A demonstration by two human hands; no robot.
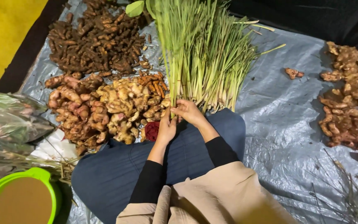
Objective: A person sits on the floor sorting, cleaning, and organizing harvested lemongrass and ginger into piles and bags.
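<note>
Lemongrass stalks (175, 62), slender, fibrous, green, in both hands' grip

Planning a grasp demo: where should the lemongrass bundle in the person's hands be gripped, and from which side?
Probably around the pale, firm stalk bases, where the left hand and right hand already close on the lemongrass bundle. Come from the person's side, wrapping both flanks: the stalks stand upright and pack tight at the base, while the green tops fan loose and would likely slip.

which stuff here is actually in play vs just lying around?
In play:
- left hand
- right hand
- lemongrass, both hands at its base

Lying about:
- dark roots
- ginger heap
- right-side ginger
- green tub
- plastic bags
- tarp
</note>
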